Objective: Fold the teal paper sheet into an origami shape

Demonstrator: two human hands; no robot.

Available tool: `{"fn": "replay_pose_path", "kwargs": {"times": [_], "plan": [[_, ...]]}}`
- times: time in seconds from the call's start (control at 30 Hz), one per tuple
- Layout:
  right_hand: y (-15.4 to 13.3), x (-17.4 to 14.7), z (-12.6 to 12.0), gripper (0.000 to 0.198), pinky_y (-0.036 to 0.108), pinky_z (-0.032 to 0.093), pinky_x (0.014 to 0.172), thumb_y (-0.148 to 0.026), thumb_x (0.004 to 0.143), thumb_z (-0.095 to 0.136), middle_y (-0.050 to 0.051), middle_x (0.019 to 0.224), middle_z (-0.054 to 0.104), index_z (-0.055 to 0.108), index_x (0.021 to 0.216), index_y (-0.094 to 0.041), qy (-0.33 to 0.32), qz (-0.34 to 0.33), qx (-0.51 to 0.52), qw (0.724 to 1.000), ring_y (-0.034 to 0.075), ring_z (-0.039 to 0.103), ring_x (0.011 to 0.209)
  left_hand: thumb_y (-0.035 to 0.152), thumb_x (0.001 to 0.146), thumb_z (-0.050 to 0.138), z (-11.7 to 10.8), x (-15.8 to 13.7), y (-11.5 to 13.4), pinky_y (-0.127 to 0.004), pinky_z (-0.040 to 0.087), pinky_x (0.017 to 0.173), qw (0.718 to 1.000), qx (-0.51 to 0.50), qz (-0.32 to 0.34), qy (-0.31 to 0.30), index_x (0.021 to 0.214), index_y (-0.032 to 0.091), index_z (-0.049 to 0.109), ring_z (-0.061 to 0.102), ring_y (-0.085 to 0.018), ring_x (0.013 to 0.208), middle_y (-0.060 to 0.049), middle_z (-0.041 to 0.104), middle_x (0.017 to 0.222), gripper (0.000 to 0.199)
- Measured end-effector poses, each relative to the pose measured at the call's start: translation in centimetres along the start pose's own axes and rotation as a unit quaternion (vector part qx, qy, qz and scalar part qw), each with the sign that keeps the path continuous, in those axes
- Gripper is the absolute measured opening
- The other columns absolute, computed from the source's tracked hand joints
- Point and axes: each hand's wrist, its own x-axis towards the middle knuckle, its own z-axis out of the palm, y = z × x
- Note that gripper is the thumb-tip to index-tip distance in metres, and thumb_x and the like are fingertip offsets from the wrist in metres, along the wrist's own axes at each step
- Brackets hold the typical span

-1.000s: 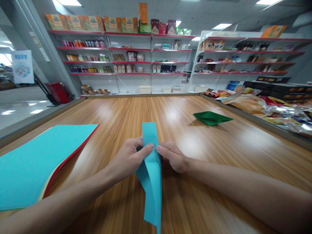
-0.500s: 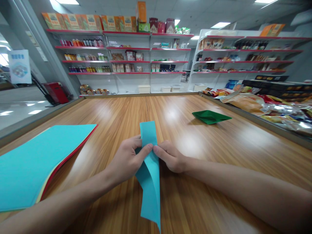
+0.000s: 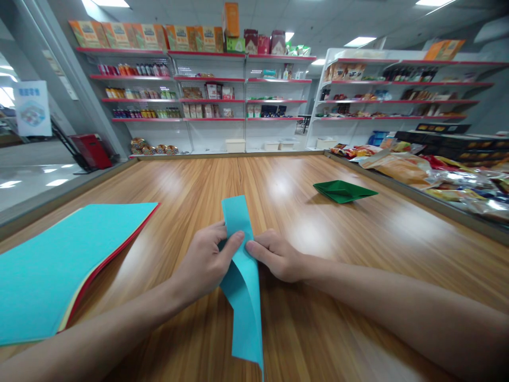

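A long folded sheet of blue paper (image 3: 247,276) stands between my hands, its near end spreading into two layers toward me. My left hand (image 3: 210,258) grips its left side, thumb lying on the front face and fingers curled behind. On the right edge, my right hand (image 3: 278,255) pinches the paper, thumb on the front and the other fingers bent under. The two thumbs lie close together, the right one slightly lower. The far end of the strip sticks up past both hands.
A stack of coloured paper sheets (image 3: 75,260), blue on top with red and cream below, lies at the left on the wooden table (image 3: 191,185). A folded green paper piece (image 3: 344,191) sits at the right back. Packaged snacks (image 3: 437,170) border the right edge; stocked shelves (image 3: 207,79) stand behind.
The far end of the blue paper has tilted a little to the left. Both thumbs have shifted slightly left, and the right thumb now sits lower on the paper.
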Motion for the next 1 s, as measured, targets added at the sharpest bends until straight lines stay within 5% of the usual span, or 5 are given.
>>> {"fn": "replay_pose_path", "kwargs": {"times": [0.17, 0.33, 0.53, 0.73, 1.0], "plan": [[0.3, -0.1, -0.1, 0.046, 0.021, 0.020, 0.041, -0.035, 0.094, 0.036, -0.005, 0.048, 0.027, 0.030, 0.051, -0.018, 0.025, -0.022, -0.025, 0.999, 0.005, 0.025, 0.042, 0.030, 0.089, 0.046, 0.2, -0.1, -0.3, -0.022, 0.041, 0.055, 0.999, -0.025, 0.014, -0.046, 0.068, 0.013, 0.058, 0.052, -0.012, 0.060, -0.002, 0.057, 0.066, 0.030], [0.6, -0.1, 0.0, 0.045, 0.020, 0.030, 0.043, -0.039, 0.094, 0.035, -0.002, 0.049, 0.045, 0.043, 0.056, -0.016, 0.081, -0.012, -0.037, 0.996, 0.007, 0.040, 0.044, 0.031, 0.089, 0.046, 0.3, -0.2, -0.4, -0.023, 0.043, 0.058, 0.993, -0.072, 0.013, -0.096, 0.069, 0.013, 0.057, 0.054, -0.014, 0.065, -0.003, 0.059, 0.071, 0.029], [0.7, 0.1, 0.5, 0.054, 0.018, 0.029, 0.034, -0.046, 0.093, 0.038, -0.001, 0.040, 0.046, 0.044, 0.048, -0.016, 0.127, 0.038, 0.074, 0.988, 0.007, 0.043, 0.035, 0.032, 0.088, 0.045, 0.1, -0.4, -0.6, -0.020, 0.036, 0.048, 0.977, -0.119, -0.011, -0.176, 0.064, 0.015, 0.055, 0.045, -0.011, 0.055, 0.000, 0.050, 0.062, 0.031], [0.9, 0.8, 0.5, 0.057, 0.018, 0.026, 0.030, -0.054, 0.089, 0.040, -0.003, 0.036, 0.042, 0.041, 0.045, -0.017, 0.222, 0.092, 0.112, 0.964, 0.006, 0.040, 0.031, 0.032, 0.087, 0.046, 0.4, -0.7, -0.7, -0.021, 0.038, 0.050, 0.978, -0.108, -0.002, -0.181, 0.057, 0.014, 0.050, 0.045, -0.011, 0.057, -0.001, 0.049, 0.065, 0.035], [1.2, 0.7, 0.8, 0.055, 0.018, 0.026, 0.035, -0.056, 0.090, 0.038, -0.003, 0.045, 0.042, 0.043, 0.053, -0.016, 0.075, 0.103, 0.125, 0.984, 0.006, 0.039, 0.039, 0.033, 0.087, 0.048, 0.6, -0.5, -1.2, -0.023, 0.041, 0.055, 0.994, -0.084, -0.029, -0.069, 0.066, 0.013, 0.059, 0.051, -0.013, 0.060, -0.001, 0.055, 0.065, 0.031]]}}
